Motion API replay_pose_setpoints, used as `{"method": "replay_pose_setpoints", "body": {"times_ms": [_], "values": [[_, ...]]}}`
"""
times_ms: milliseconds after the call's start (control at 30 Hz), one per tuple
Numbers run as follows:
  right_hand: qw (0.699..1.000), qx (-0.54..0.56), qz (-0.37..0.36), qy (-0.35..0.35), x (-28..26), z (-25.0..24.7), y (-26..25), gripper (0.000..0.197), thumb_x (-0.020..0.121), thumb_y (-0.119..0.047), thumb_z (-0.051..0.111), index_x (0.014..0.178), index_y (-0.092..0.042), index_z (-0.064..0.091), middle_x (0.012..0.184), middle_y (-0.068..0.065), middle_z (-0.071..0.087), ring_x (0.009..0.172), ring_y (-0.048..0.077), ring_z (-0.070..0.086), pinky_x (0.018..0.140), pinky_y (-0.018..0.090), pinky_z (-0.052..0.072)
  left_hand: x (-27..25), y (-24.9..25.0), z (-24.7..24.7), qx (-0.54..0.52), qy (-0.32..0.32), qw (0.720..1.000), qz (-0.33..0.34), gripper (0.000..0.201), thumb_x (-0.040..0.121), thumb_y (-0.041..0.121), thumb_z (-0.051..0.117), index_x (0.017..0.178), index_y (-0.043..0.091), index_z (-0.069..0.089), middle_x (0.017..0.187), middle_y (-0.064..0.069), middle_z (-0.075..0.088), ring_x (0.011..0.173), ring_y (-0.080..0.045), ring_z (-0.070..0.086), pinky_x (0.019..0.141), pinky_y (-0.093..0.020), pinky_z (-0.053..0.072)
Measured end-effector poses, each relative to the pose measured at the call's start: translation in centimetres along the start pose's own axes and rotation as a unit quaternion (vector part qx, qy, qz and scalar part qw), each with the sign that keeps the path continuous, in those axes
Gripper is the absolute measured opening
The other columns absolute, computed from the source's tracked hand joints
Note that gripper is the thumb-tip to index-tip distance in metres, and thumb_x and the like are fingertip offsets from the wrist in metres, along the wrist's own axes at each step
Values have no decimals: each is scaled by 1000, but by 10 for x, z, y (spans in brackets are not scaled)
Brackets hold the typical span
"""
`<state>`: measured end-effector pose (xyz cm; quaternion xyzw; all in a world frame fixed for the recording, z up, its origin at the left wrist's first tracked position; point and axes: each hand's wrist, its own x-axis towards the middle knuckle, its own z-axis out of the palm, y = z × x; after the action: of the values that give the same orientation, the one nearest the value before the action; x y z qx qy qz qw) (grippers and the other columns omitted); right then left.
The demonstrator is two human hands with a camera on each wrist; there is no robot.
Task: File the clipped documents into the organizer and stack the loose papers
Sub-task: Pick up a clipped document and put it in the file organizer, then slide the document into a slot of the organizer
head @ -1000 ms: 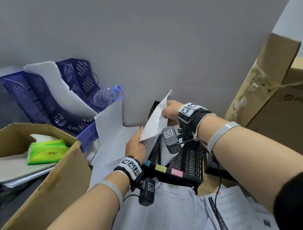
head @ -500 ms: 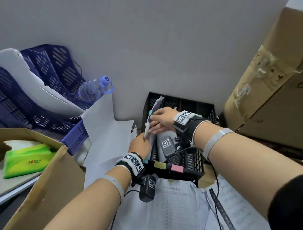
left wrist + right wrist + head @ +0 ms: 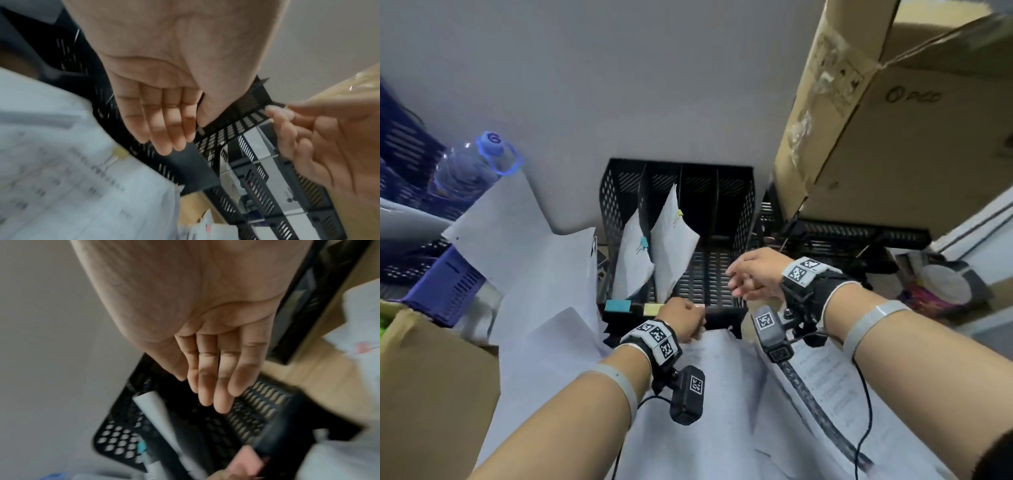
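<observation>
A black mesh organizer (image 3: pixel 726 274) stands against the wall. Its left slots hold two clipped documents, one with a blue clip (image 3: pixel 632 263) and one with a yellow-green clip (image 3: pixel 673 246). My left hand (image 3: pixel 683 320) hovers at the organizer's front edge; the left wrist view shows its fingers (image 3: pixel 162 129) relaxed and holding nothing. My right hand (image 3: pixel 748 275) hangs over the organizer's right slots, fingers (image 3: pixel 216 382) loose and empty. Loose printed papers (image 3: pixel 722 394) lie in front of the organizer. A clipped sheet (image 3: pixel 82 178) shows in the left wrist view.
A big cardboard box (image 3: pixel 893 120) overhangs on the right, above another black tray (image 3: pixel 859 236). On the left are more loose sheets (image 3: pixel 534 260), blue trays (image 3: pixel 445 284), a water bottle (image 3: pixel 469 168) and a brown box (image 3: pixel 431 377). A dark strip (image 3: pixel 815 407) lies on the papers.
My right hand has let go of the clipped document, which now stands in the organizer, and has drawn back to the right. My left hand has left the paper and moved to the front edge.
</observation>
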<state>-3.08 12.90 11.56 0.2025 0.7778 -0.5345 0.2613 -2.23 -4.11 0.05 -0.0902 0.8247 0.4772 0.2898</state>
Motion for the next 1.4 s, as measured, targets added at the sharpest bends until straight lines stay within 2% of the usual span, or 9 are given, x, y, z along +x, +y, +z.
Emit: {"method": "replay_pose_setpoints", "body": {"times_ms": [167, 400, 533, 633, 767, 900, 1100, 1267, 1400], "values": [[995, -6, 94, -17, 8, -14, 106, 11, 92, -3, 50, 87, -7, 60, 87, 13, 63, 58, 20, 60, 54, 29, 53, -17, -35, 11, 186, 72, 977, -72, 18, 89, 28, 59, 90, 10, 64, 96, -11, 71, 89, -30, 66, 81, -31, 52], [988, -28, 136, -73, 32, 40, 183, 45, 82, -17, 72, 120, -9, 50, 108, 9, 56, 88, 25, 64, 70, 41, 58, -42, -116, 2, 184, 121, 957, -190, 80, 80, 34, 73, 140, 4, 29, 134, -17, 50, 120, -34, 55, 87, -33, 46], [990, -46, 110, -73, 29, 59, 192, 27, 87, -11, 67, 113, -9, 58, 113, 7, 64, 95, 25, 65, 65, 37, 62, -52, -134, 13, 88, 97, 980, -148, 27, 85, 23, 71, 102, 12, 53, 92, -4, 59, 82, -21, 59, 66, -26, 44], [992, -71, 85, -54, 25, 60, 189, 35, 87, -9, 62, 122, -7, 60, 121, 17, 64, 85, 25, 66, 71, 42, 62, -58, -136, 15, 15, 110, 985, -130, 13, 86, 23, 66, 90, 17, 56, 92, -7, 65, 81, -26, 64, 66, -30, 50], [994, -83, 59, -44, 21, 50, 169, 35, 88, -8, 60, 123, -5, 59, 112, 17, 65, 82, 25, 65, 70, 39, 62, -69, -128, -1, -63, 116, 983, -124, 8, 89, 18, 65, 89, 12, 61, 93, -15, 72, 85, -34, 71, 73, -45, 62], [995, -64, 53, -52, 12, 39, 140, 26, 78, 3, 57, 100, -6, 70, 99, 10, 70, 86, 28, 69, 73, 44, 62, -89, -108, -21, -101, 99, 986, -92, 5, 90, 10, 66, 94, 7, 65, 91, -13, 75, 72, -20, 72, 55, -22, 58], [993, -91, 42, -61, 6, 36, 108, 21, 79, -5, 61, 99, -8, 68, 109, 13, 68, 96, 29, 65, 68, 40, 63, -105, -82, -42, -111, 82, 989, -57, 16, 85, 11, 69, 100, 12, 73, 95, -12, 78, 88, -31, 75, 80, -49, 61], [978, -201, -13, 48, 27, 27, 102, 92, 42, -43, 74, 122, -9, 43, 98, 8, 64, 83, 27, 67, 67, 43, 62, -114, -40, -44, -97, 91, 991, 18, 5, 87, 5, 64, 82, 4, 61, 70, -7, 59, 61, -18, 62, 61, -32, 60], [985, -118, -11, -126, -46, 41, 63, 71, 66, -46, 84, 117, -18, 44, 108, 6, 57, 93, 22, 67, 67, 43, 62, -113, 5, -34, -107, 71, 987, 98, 19, 86, -2, 59, 72, 11, 55, 55, 0, 52, 53, -15, 55, 61, -35, 58]]}}
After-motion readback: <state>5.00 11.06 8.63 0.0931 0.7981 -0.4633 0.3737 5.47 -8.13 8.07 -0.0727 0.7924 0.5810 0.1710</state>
